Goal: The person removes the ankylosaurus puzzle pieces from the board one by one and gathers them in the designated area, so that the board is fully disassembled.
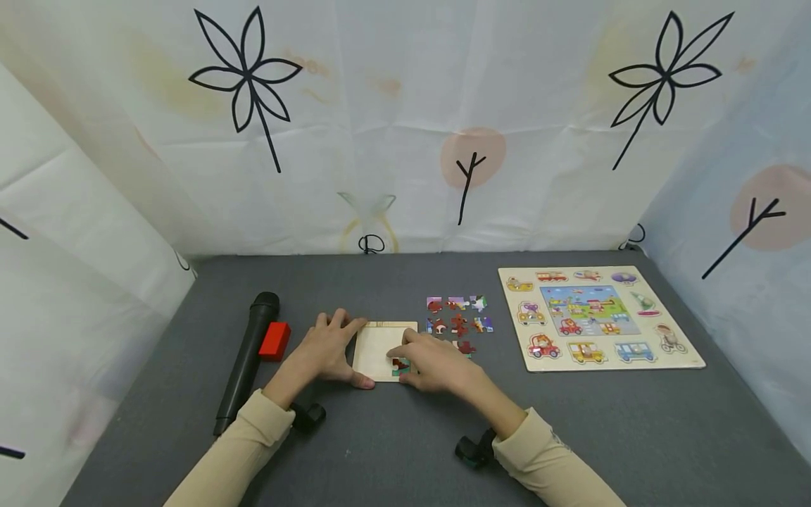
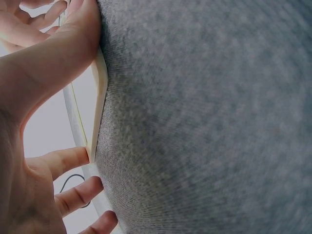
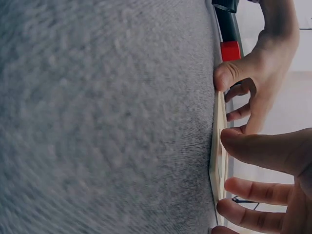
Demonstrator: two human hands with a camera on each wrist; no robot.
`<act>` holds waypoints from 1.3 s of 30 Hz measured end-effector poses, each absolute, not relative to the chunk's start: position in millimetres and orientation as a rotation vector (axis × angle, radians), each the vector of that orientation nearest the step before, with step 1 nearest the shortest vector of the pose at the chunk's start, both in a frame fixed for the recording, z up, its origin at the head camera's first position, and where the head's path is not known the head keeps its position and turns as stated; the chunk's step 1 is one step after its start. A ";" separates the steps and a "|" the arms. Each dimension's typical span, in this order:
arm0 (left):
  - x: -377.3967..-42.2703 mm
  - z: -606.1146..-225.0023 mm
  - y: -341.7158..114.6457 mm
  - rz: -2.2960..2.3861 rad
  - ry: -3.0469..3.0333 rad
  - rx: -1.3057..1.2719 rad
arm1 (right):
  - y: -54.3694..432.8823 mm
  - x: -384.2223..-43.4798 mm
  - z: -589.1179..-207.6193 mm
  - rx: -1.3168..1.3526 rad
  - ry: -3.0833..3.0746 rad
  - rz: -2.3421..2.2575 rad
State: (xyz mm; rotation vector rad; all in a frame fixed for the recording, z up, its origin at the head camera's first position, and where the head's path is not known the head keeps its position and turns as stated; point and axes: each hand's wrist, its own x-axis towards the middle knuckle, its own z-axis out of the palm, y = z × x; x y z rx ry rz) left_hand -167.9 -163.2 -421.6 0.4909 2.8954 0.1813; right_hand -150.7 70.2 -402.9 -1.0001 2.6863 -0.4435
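A shallow wooden puzzle tray (image 1: pixel 375 350) lies flat on the grey table. My left hand (image 1: pixel 326 350) spans its left side, thumb at the near corner and index finger at the far one. The left wrist view shows the tray's pale edge (image 2: pixel 100 97) between thumb and index finger, other fingers spread. A brown and green puzzle piece (image 1: pixel 400 365) is inside the tray at the near right. Over that corner reaches my right hand (image 1: pixel 434 360), its thumb and index finger on either side of the piece. In the right wrist view its fingers (image 3: pixel 258 190) extend fairly straight and apart.
Several loose jigsaw pieces (image 1: pixel 459 324) lie in rows right of the tray. Farther right is a large picture board (image 1: pixel 589 317) with vehicle shapes. A black microphone (image 1: pixel 247 359) and a red block (image 1: pixel 275 341) lie to the left. Printed curtains (image 1: pixel 405 127) border the table.
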 end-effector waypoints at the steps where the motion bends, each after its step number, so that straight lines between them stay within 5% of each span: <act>1: -168.0 -422.0 -163.3 0.184 2.895 0.490 | 69.9 -150.8 -403.4 -0.997 2.687 -0.438; 39: -168.1 -422.3 -163.2 0.210 2.890 0.481 | 68.6 -152.2 -405.1 -0.949 2.684 -0.472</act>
